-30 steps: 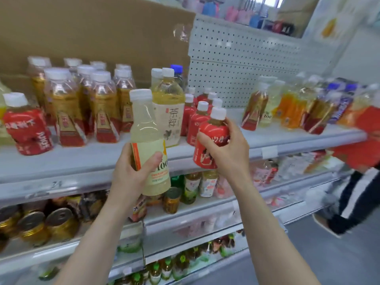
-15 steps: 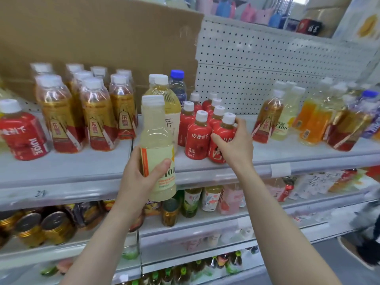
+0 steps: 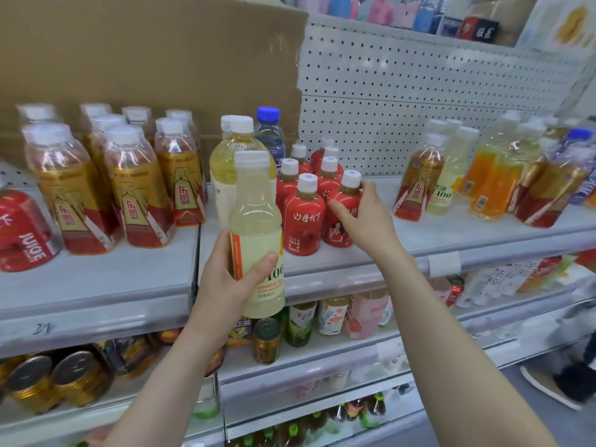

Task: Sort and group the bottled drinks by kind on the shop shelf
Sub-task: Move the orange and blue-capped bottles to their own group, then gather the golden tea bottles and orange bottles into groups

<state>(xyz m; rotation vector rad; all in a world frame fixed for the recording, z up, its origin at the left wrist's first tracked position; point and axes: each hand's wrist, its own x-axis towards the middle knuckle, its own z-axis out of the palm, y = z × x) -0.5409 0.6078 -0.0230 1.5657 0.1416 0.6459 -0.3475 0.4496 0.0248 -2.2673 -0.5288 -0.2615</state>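
1. Your left hand (image 3: pixel 225 282) was clamped around the lower half of a pale yellow drink bottle (image 3: pixel 256 233), holding it upright in front of the edge of the top shelf (image 3: pixel 96 285), thumb across its "100" label.
2. Your right hand (image 3: pixel 364 217) rested against a small red bottle (image 3: pixel 343 214) at the right end of the front row, fingers curled behind it near the neck and thumb on its front; the bottle stood on the shelf, and you could not tell how firmly it was held.
3. That bottle touched a cluster of matching red bottles (image 3: pixel 304 217) with white caps, standing together in the middle of the shelf.
4. Just behind the bottle in your left hand stood a large yellow tea bottle (image 3: pixel 225 169), with a blue-capped bottle (image 3: pixel 269 130) behind it.
5. To the left, gold-and-red bottles (image 3: pixel 135 188) with white caps stood in rows, and a red pack marked "JUICE" (image 3: pixel 22 233) lay at the far left edge.
6. Well apart to the right stood a mixed group: one gold-and-red bottle (image 3: pixel 419 185), a pale "100" bottle (image 3: pixel 446 182) touching it, then orange drink bottles (image 3: pixel 487 182).
7. Behind the shelf stood a sheet of cardboard (image 3: pixel 145 53) and a white pegboard panel (image 3: pixel 419 91).
8. The shelf below (image 3: pixel 322 359) carried gold cans (image 3: pixel 64 379) and assorted small bottles.
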